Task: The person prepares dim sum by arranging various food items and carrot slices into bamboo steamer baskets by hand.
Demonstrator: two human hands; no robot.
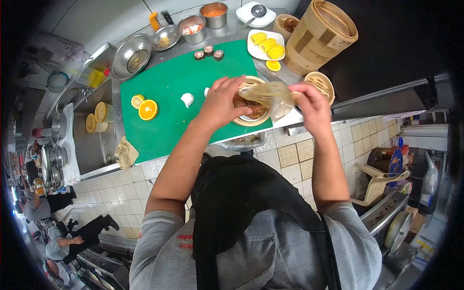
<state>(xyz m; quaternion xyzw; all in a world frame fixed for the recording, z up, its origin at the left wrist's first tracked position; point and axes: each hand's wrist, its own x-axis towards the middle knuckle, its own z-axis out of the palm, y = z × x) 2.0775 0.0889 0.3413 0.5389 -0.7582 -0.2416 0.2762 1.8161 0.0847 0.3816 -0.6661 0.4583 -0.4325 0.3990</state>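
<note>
Near the front edge of the green cutting board (pixel 166 116) sits a round bamboo steamer basket (pixel 247 122) with dark brown pieces of meat (pixel 253 110) on a white liner or dish. My left hand (pixel 223 102) is closed round the basket's left side, its thumb over the meat. From the right, my right hand (pixel 311 104) pinches a clear plastic bag (pixel 273 96), which lies partly across the basket and hides some of the meat. White pieces (pixel 187 99) that look like garlic lie left of my left hand.
Orange halves (pixel 148 110) and dark-rimmed rounds (pixel 218 55) lie on the board. Behind are a corn plate (pixel 267 45), metal pots (pixel 192 29) and stacked bamboo steamers (pixel 321 36). A steamer lid (pixel 320 86) is at right, a sink (pixel 99 137) at left. Co-workers (pixel 67 246) stand far left.
</note>
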